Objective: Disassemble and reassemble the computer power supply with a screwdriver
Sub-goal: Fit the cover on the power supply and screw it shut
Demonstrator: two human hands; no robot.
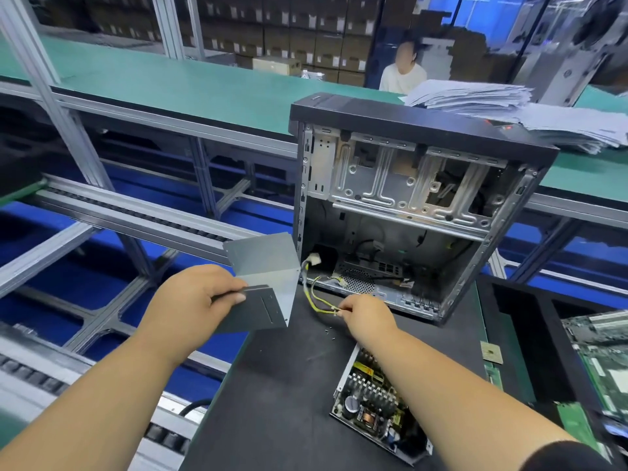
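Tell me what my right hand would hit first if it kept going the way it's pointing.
The right hand, pinching the yellow wires, points up and left. First it would likely meet the metal cover in the left hand, though depth is unclear.

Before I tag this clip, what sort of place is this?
Probably an electronics assembly or repair factory line: long green-topped benches on aluminium framing, a roller conveyor, stacked cartons behind, and an opened computer case on the workbench.
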